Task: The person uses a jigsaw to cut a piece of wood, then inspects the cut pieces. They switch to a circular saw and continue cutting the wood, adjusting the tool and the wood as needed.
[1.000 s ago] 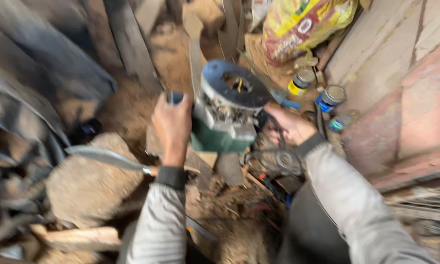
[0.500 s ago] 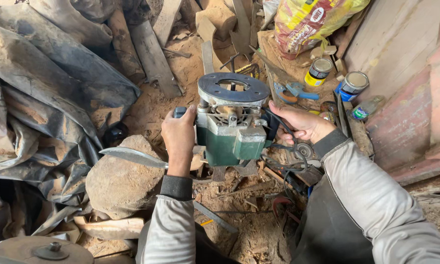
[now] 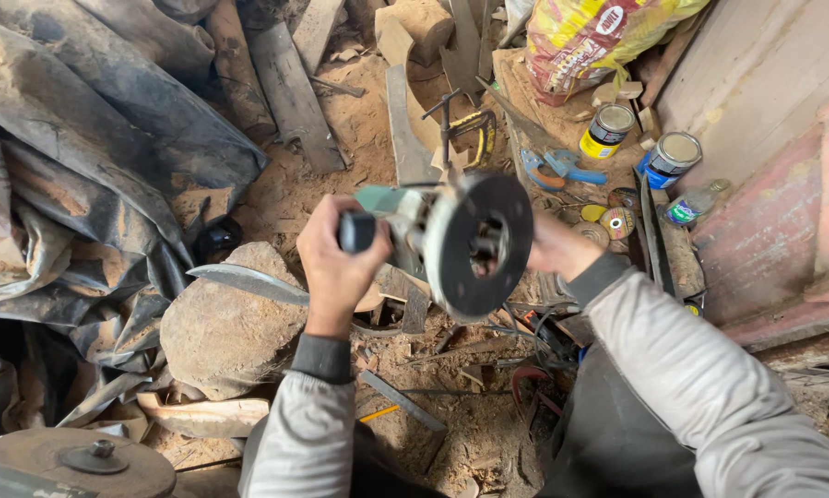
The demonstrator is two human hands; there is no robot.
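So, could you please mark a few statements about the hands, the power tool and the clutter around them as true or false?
1. Both hands hold the green router. True.
2. The router's round black base faces the ground. False: it is tilted up toward the camera.
3. The left hand grips a black knob. True.
4. The large stone lies right of the right hand. False: it lies left of both hands.
5. Two tins stand upper right. True.

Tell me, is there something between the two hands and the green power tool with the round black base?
Nothing visible. The left hand closes directly on its black knob, and the right hand is on the far side of the power tool, partly hidden behind the round base.
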